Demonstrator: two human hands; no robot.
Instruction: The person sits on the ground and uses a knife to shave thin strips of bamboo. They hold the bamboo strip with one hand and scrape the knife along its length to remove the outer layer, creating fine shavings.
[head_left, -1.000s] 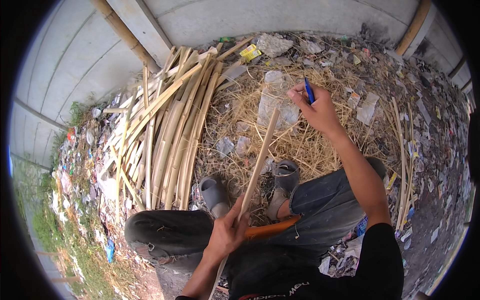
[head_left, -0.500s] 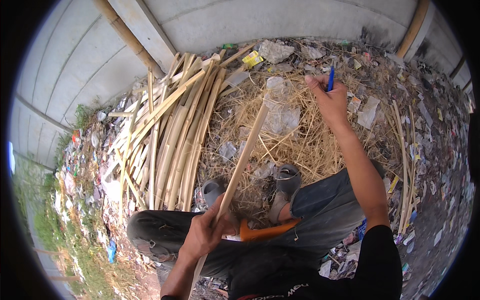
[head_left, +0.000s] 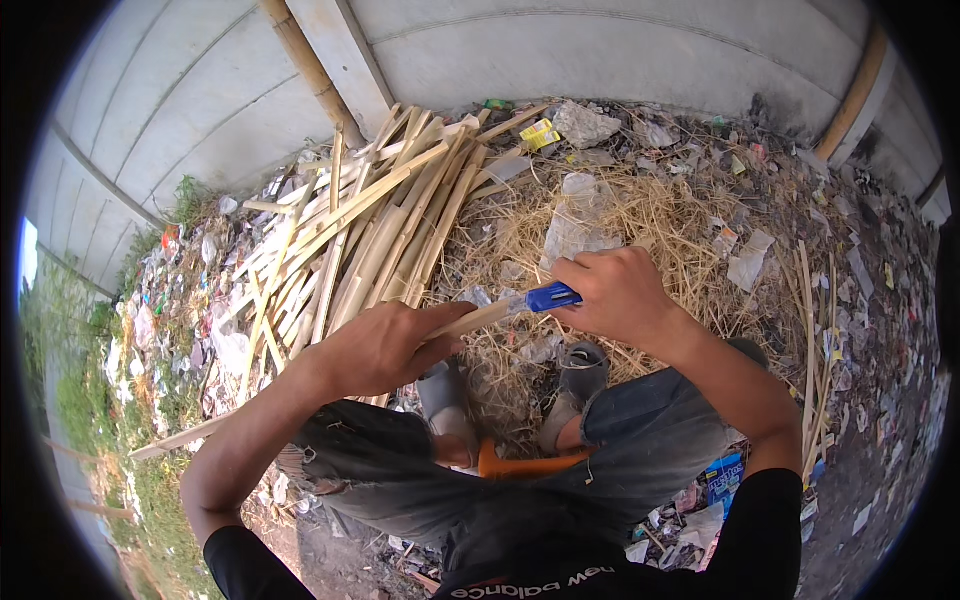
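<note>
My left hand [head_left: 372, 350] is closed round a pale bamboo strip [head_left: 478, 319], near the end that points to the right. The strip's other end runs out past my left forearm, low on the left. In my right hand [head_left: 622, 295] is a blue utility knife [head_left: 553, 296]. Its blade lies at the right end of the strip and seems to touch it. Between my hands the gap is short, above my feet and knees. My right fingers wrap the knife's handle and hide part of it.
Ahead to the left lies a heap of split bamboo strips [head_left: 385, 225]. Straw-like shavings [head_left: 670, 230] and litter cover the ground in front. A few thin strips [head_left: 808, 350] lie at the right. A concrete panel wall [head_left: 600, 50] closes off the far side. An orange object [head_left: 520, 462] sits between my legs.
The bamboo strip has swung from pointing away from me to lying across my lap. My right hand has come down and inward, bringing the knife to the strip's end.
</note>
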